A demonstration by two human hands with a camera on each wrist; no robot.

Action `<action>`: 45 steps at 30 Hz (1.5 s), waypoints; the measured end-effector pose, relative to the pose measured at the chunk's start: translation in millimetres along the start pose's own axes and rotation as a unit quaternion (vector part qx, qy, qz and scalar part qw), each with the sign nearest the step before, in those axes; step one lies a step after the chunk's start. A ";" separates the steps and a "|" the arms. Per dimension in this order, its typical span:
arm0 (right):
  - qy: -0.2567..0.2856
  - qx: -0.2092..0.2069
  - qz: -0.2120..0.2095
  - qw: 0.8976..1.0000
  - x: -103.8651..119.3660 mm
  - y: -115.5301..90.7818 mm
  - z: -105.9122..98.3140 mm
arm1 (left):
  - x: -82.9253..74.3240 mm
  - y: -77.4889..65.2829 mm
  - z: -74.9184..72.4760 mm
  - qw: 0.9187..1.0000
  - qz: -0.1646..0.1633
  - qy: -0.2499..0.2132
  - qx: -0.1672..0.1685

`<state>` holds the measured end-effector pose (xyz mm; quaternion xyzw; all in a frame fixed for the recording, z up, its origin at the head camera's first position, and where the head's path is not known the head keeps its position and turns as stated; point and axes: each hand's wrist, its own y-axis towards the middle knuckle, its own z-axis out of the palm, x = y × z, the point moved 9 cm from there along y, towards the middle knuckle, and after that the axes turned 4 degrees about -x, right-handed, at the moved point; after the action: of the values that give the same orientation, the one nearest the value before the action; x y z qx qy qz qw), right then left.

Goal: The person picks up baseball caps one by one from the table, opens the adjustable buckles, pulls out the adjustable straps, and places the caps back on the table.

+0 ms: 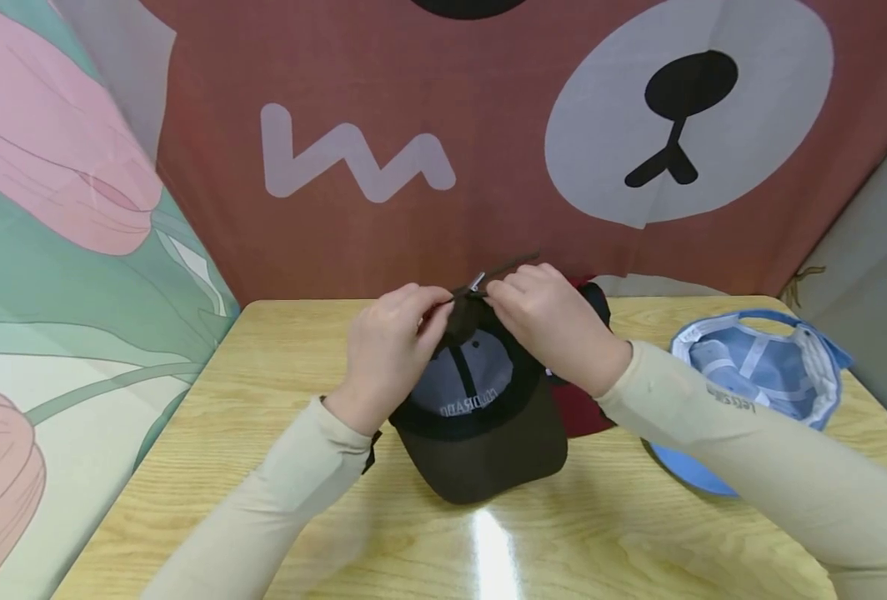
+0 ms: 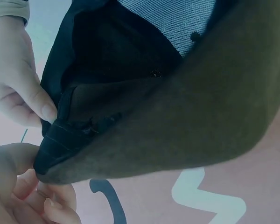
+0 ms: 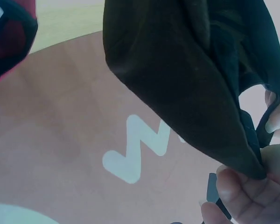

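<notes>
A dark brown baseball cap (image 1: 481,467) is tilted with its inside facing up and its brim towards me in the head view. My left hand (image 1: 394,354) pinches the left end of its back opening between thumb and fingers. On the other side, my right hand (image 1: 552,325) grips the closure near a small metal buckle (image 1: 477,282). A thin strap end (image 1: 514,263) sticks out behind my right fingers. Close up in the left wrist view, the cap's brown outer cloth (image 2: 200,112) hides part of its lining. The right wrist view shows the cap's side panel (image 3: 172,88).
A dark red cap (image 1: 582,412) lies behind the brown one, partly covered by my right hand. At the table's right side a light blue cap (image 1: 762,367) rests inside-up, its brim partly behind my forearm. A printed cloth (image 1: 488,217) hangs behind the wooden table (image 1: 263,475).
</notes>
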<state>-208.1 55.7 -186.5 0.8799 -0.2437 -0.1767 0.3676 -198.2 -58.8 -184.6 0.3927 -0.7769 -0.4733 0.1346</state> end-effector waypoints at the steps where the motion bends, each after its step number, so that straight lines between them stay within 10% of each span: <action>1: -0.007 0.000 -0.006 1.000 0.9 -0.6 -0.1 | 0.0 -0.2 0.3 1.000 0.000 -0.001 0.001; 45: -0.019 0.008 0.034 0.999 -11.6 -8.8 -3.2 | -4.8 -4.2 3.5 1.000 0.014 -0.005 -0.006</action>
<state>-213.4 69.3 -189.2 0.8706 -0.2814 -0.1786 0.3619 -195.0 -54.1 -189.2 0.3788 -0.7803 -0.4776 0.1397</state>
